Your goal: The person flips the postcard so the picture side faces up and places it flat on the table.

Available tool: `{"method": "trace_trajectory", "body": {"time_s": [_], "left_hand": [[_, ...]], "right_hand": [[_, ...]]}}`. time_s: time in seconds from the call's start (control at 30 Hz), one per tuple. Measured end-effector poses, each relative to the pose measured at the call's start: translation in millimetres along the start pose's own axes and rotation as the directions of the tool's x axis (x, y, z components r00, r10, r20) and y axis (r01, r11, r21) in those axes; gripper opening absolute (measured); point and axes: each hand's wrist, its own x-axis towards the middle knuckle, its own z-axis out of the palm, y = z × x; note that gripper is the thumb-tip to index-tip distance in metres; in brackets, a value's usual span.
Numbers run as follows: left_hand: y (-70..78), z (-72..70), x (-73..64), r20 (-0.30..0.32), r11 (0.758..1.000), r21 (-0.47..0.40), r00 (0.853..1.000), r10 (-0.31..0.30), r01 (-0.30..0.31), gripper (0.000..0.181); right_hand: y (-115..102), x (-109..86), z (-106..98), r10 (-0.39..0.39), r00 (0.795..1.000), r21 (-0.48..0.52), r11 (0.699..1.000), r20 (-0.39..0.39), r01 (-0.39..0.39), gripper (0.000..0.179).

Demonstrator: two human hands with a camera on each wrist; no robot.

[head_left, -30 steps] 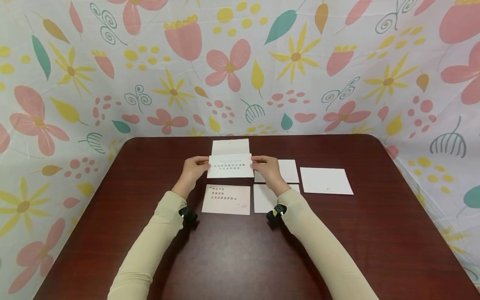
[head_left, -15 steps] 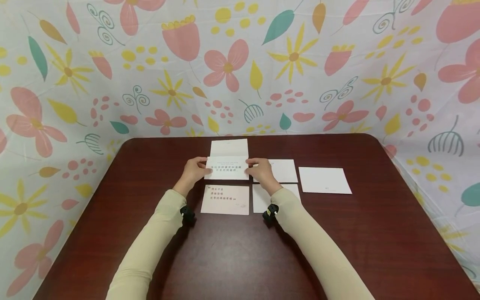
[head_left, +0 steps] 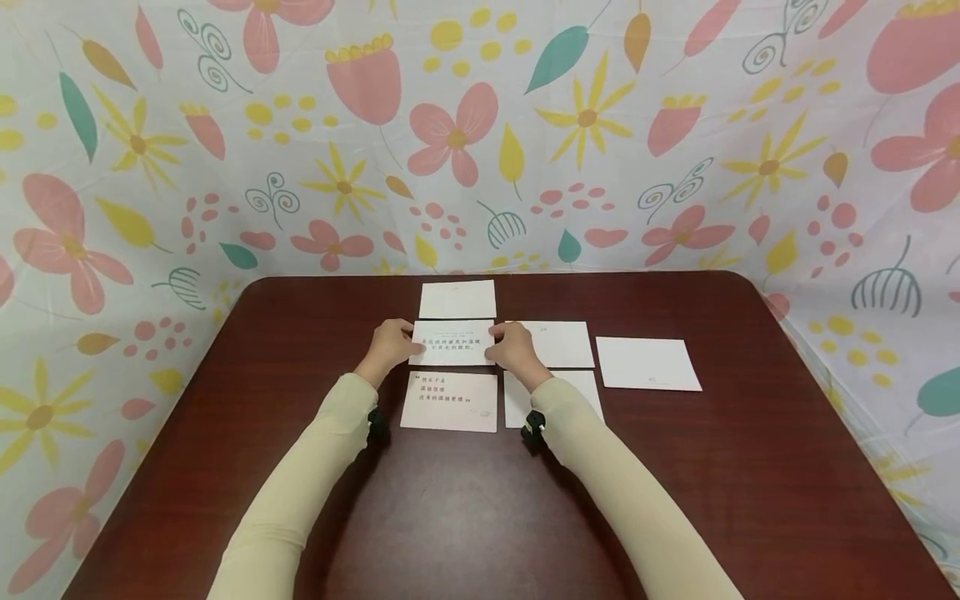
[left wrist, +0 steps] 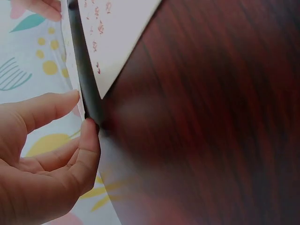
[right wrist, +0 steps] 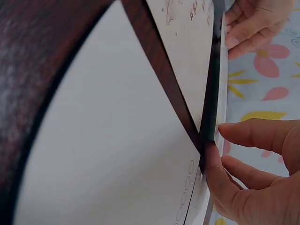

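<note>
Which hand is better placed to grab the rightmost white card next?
Likely the right hand: it holds the lettered white card by its right edge, nearer the rightmost white card. The left hand holds the opposite edge, farther away.

Left sleeve (head_left: 300, 487) and right sleeve (head_left: 618, 471): plain, pale yellow, close-fitting, wrist-length. Left wrist unit (head_left: 378, 427) and right wrist unit (head_left: 534, 431): black, compact, apparently blocky; fine detail indistinct.

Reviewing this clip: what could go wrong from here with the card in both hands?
The printed card, pinched by the left hand and right hand, could overlap the far white card or the pinkish card, since the gaps look narrow. The right hand, partly in front of the neighbouring white card, might nudge it out of place.
</note>
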Motion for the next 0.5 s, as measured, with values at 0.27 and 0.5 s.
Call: {"method": "trace_trajectory", "body": {"time_s": [0.27, 0.5], "left_hand": [[1.0, 1.3, 1.0, 0.007, 1.0, 0.029, 1.0, -0.008, 0.008, 0.05], [4.0, 3.2, 1.8, 0.003, 0.998, 0.065, 1.0, -0.008, 0.008, 0.052]], "right_hand": [[-0.1, 0.0, 2.6, -0.009, 1.0, -0.05, 0.999, -0.017, 0.008, 0.046], [-3.9, 0.5, 5.1, -0.049, 0.999, -0.174, 0.984, -0.021, 0.045, 0.046]]}}
